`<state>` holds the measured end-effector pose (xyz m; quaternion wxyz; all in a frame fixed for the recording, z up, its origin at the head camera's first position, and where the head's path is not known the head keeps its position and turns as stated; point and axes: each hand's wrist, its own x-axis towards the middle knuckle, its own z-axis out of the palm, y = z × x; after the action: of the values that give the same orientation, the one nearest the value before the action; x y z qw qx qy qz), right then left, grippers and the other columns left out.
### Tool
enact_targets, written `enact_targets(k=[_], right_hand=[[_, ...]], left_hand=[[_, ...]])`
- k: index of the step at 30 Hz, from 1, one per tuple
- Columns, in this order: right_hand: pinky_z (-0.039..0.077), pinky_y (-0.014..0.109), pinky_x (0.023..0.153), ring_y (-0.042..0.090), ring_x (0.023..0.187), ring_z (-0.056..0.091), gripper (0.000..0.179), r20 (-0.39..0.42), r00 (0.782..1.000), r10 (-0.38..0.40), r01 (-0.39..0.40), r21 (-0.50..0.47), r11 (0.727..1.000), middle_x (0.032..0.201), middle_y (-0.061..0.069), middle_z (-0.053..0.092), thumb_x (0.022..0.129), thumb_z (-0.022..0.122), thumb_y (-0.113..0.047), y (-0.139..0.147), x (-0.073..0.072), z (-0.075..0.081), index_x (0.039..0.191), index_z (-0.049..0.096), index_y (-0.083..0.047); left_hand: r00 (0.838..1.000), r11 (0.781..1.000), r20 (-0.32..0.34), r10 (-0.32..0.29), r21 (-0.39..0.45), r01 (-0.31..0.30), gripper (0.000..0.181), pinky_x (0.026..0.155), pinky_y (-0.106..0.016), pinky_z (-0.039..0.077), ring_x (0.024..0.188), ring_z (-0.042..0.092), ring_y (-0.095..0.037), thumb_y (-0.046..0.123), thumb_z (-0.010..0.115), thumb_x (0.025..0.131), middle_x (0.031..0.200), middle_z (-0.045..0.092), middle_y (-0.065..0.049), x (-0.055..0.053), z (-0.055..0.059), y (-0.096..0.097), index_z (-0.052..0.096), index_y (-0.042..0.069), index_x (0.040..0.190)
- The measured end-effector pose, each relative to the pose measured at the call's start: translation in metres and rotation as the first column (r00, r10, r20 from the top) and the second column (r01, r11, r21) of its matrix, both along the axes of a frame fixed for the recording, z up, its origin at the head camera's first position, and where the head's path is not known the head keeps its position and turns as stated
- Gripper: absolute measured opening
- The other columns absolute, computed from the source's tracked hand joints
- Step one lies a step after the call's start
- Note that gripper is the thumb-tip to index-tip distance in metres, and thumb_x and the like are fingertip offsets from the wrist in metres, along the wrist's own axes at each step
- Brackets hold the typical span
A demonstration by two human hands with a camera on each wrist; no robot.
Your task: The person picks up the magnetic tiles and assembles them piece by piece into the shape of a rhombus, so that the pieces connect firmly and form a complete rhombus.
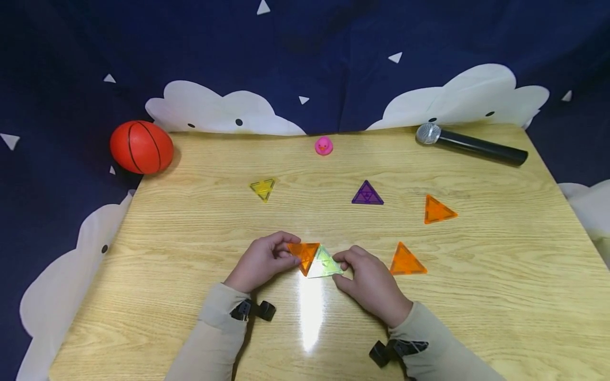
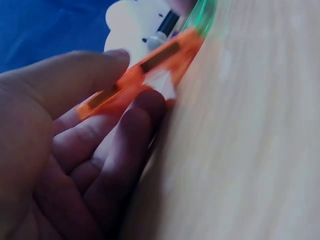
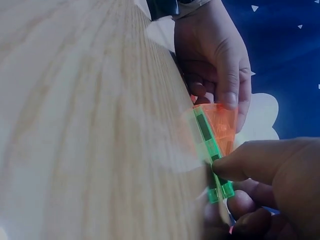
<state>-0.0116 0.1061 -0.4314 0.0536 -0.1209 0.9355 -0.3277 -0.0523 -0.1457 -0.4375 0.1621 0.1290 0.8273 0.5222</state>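
Observation:
My left hand (image 1: pixel 266 259) pinches an orange translucent triangle tile (image 1: pixel 304 255) by its left corner, thumb on one face and fingers behind, as the left wrist view shows. A light green triangle tile (image 1: pixel 325 263) sits edge to edge with it on the right. The right hand (image 1: pixel 370 280) grips the green tile's right corner between thumb and fingers. In the right wrist view the green tile (image 3: pixel 214 156) overlaps the orange one (image 3: pixel 222 120), close over the tabletop. Right of my right hand lies a loose orange triangle tile (image 1: pixel 407 260).
Another orange tile (image 1: pixel 437 209), a purple tile (image 1: pixel 367 194) and a yellow tile (image 1: pixel 263 189) lie farther back on the wooden table (image 1: pixel 200 211). Along the rear stand a red ball (image 1: pixel 142 147), a pink rubber duck (image 1: pixel 324 145) and a microphone (image 1: pixel 472 144), before a dark blue curtain (image 1: pixel 314 58).

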Motion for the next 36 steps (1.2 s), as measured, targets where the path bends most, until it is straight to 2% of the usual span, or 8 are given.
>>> enact_targets(k=[5, 11, 17, 23, 30, 36], right_hand=[[0.043, 0.028, 0.067, 0.008, 0.071, 0.048, 0.025, -0.014, 0.999, 0.031, -0.031, -0.003, 1.0, 0.085, -0.009, 0.053, 0.083, 0.078, -0.016, -0.005, -0.005, 0.001, 0.107, 0.073, -0.011], [0.043, 0.029, 0.067, 0.009, 0.072, 0.047, 0.026, 0.015, 0.998, 0.055, -0.055, 0.004, 0.998, 0.085, -0.008, 0.054, 0.085, 0.076, -0.016, -0.011, -0.011, 0.003, 0.11, 0.073, -0.011], [0.044, 0.03, 0.07, 0.01, 0.074, 0.049, 0.026, 0.04, 0.996, 0.084, -0.084, 0.003, 0.996, 0.085, -0.008, 0.055, 0.084, 0.076, -0.018, -0.014, -0.018, 0.003, 0.109, 0.073, -0.011], [0.046, 0.031, 0.074, 0.011, 0.076, 0.052, 0.022, 0.069, 0.986, 0.155, -0.15, -0.065, 0.986, 0.085, -0.009, 0.057, 0.086, 0.078, -0.022, -0.011, -0.029, 0.007, 0.105, 0.073, -0.012], [0.048, 0.028, 0.07, 0.009, 0.074, 0.053, 0.018, 0.006, 0.966, 0.259, -0.257, -0.123, 0.959, 0.084, -0.011, 0.059, 0.091, 0.074, -0.022, -0.009, -0.051, 0.013, 0.104, 0.073, -0.011], [0.048, 0.027, 0.067, 0.009, 0.073, 0.052, 0.021, -0.057, 0.96, 0.273, -0.279, -0.14, 0.95, 0.086, -0.008, 0.06, 0.091, 0.073, -0.017, -0.017, -0.07, 0.015, 0.109, 0.071, -0.008]], left_hand=[[0.997, 0.997, 0.011, 0.07, 0.016, -0.07, 0.036, 0.073, -0.024, 0.052, 0.077, 0.064, -0.013, 0.012, 0.078, 0.088, 0.084, 0.072, 0.003, 0.003, -0.001, 0.001, 0.068, 0.009, 0.122], [0.992, 0.992, 0.017, 0.127, 0.012, -0.127, 0.031, 0.068, -0.024, 0.052, 0.072, 0.064, -0.013, 0.013, 0.077, 0.089, 0.08, 0.07, 0.002, 0.003, -0.001, 0.0, 0.071, 0.01, 0.119], [0.985, 0.985, -0.001, 0.172, 0.029, -0.172, 0.031, 0.07, -0.025, 0.054, 0.077, 0.068, -0.011, 0.014, 0.079, 0.087, 0.087, 0.07, -0.001, 0.002, -0.004, -0.002, 0.074, 0.011, 0.117], [0.977, 0.972, 0.021, 0.214, 0.099, -0.215, 0.027, 0.075, -0.025, 0.056, 0.083, 0.071, -0.014, 0.016, 0.079, 0.087, 0.097, 0.075, -0.009, 0.0, -0.009, -0.001, 0.076, 0.004, 0.111], [0.972, 0.968, -0.004, 0.237, 0.086, -0.235, 0.019, 0.07, -0.025, 0.056, 0.078, 0.069, -0.012, 0.016, 0.079, 0.087, 0.09, 0.075, -0.006, 0.0, -0.01, 0.003, 0.076, 0.002, 0.1], [0.974, 0.973, -0.036, 0.224, 0.07, -0.221, 0.016, 0.069, -0.025, 0.055, 0.075, 0.067, -0.01, 0.016, 0.078, 0.088, 0.087, 0.074, -0.004, 0.0, -0.009, 0.003, 0.076, 0.004, 0.098]])
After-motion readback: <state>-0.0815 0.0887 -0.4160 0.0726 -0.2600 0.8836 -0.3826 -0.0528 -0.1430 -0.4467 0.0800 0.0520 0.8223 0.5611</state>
